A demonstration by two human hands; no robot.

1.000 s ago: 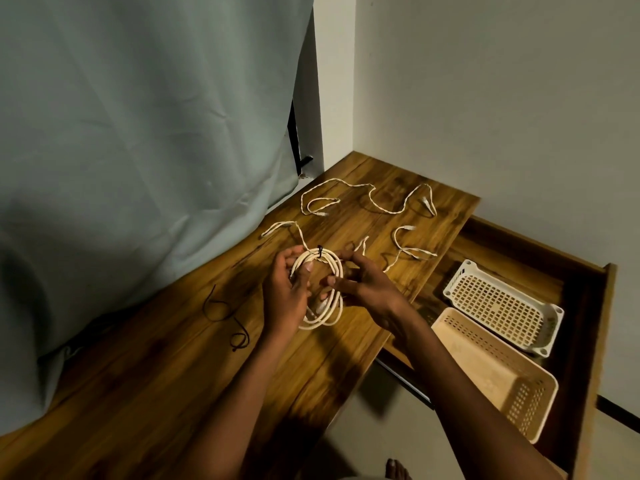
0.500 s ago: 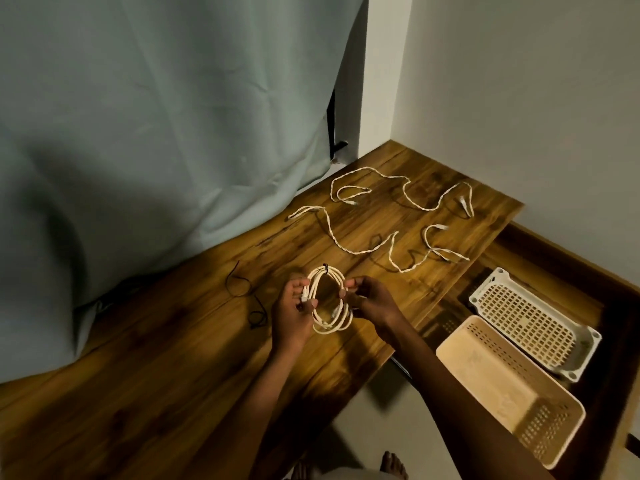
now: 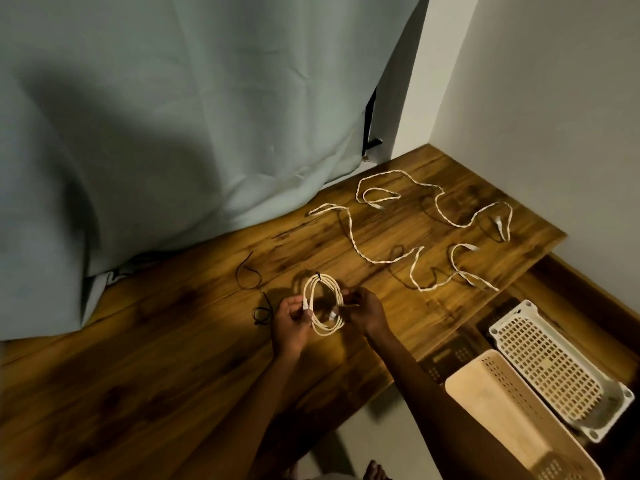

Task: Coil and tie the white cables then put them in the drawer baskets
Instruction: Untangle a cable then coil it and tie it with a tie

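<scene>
Wooden desktop (image 3: 173,358): both hands, left hand (image 3: 290,323) and right hand (image 3: 365,311), are pinching one tied coil (image 3: 323,304); two loose cables (image 3: 415,237) lying at one o'clock, baskets (image 3: 540,362) waiting.

Setting: home room | Evidence: wooden desk (image 3: 173,368); fabric curtain (image 3: 173,116) behind; open drawer (image 3: 588,299) with plastic baskets (image 3: 547,362); plain painted walls (image 3: 536,98)

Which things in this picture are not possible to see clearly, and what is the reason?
Head view only:
- Black tie on the coiled cable: too small to tell if it is fastened.
- Cable plugs: partly covered by the left hand and right hand.
- Beige basket: cut off by the bottom edge.
- Drawer floor under the white basket: dark and hidden.
</scene>
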